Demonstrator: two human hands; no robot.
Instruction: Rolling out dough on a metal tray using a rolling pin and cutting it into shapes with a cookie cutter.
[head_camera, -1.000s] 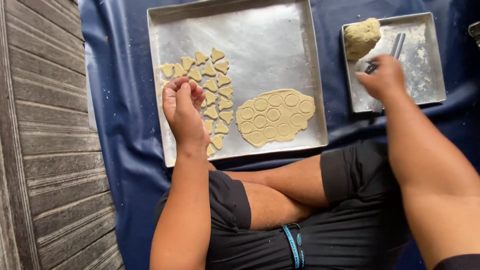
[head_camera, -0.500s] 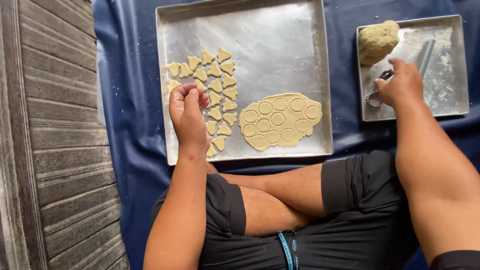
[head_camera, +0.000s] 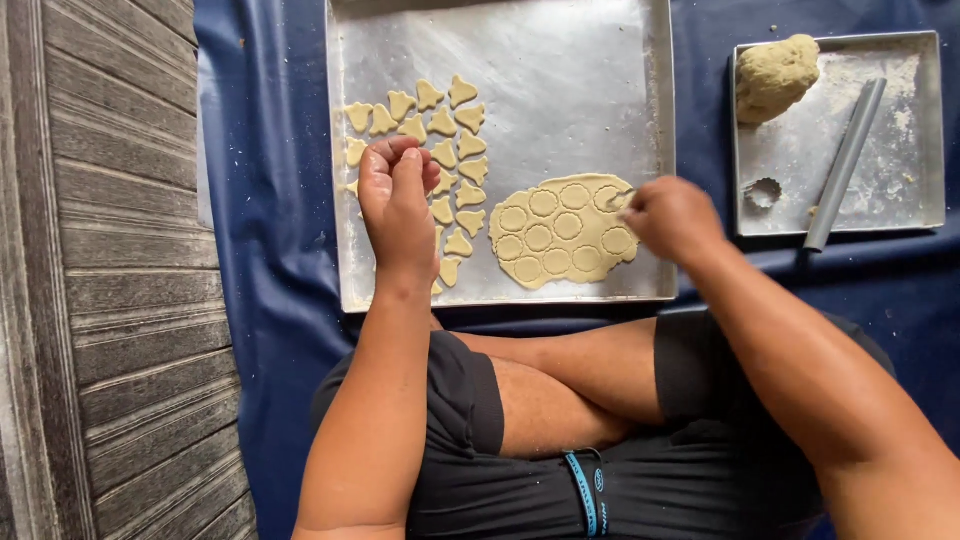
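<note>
Over our crossed legs, our left hand (head_camera: 397, 205) hovers curled, fingers together, above the large silver baking tray (head_camera: 590, 90); whether it grips anything we cannot tell. Our right hand (head_camera: 672, 218) pinches the flat dough sheet (head_camera: 562, 230), scored with about ten circles. Roughly sixteen heart-shaped dough pieces (head_camera: 440, 125) lie alongside. Farther off, one small floured tray (head_camera: 905, 205) holds one dough ball (head_camera: 776, 75), one grey rolling rod (head_camera: 846, 162), one round cutter (head_camera: 764, 192).

Left hand (head_camera: 397, 205) curls over the cut dough shapes (head_camera: 445, 150) at centre frame; right hand (head_camera: 668, 215) pinches the stamped dough sheet (head_camera: 560, 232) on the big baking tray (head_camera: 570, 70).
</note>
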